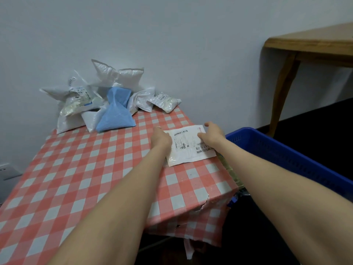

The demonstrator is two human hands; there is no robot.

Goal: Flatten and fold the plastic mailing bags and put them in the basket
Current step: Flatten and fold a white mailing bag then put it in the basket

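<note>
Both forearms reach straight forward. The left hand (161, 138) rests at the white mailing bag's (188, 150) far left corner, with its fingers hidden behind the knuckles, so their grip cannot be told. The right hand (212, 133) pinches the bag's far right edge, thumb on top. The bag lies flat near the bench's (76, 169) right edge, beside the blue basket (267, 143).

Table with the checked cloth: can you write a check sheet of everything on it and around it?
surface: red-and-white checked cloth, torn at the near right corner.
job's things: flat bag under the hands; puffy bags piled at the back; blue basket right of the table.
clutter: nothing seen.
grips: left hand and right hand on the flat bag's far corners; pinching or pressing, cannot tell.
cables: nothing seen; wall socket at left.
surroundings: pale wall, wooden table, dark floor.
</note>
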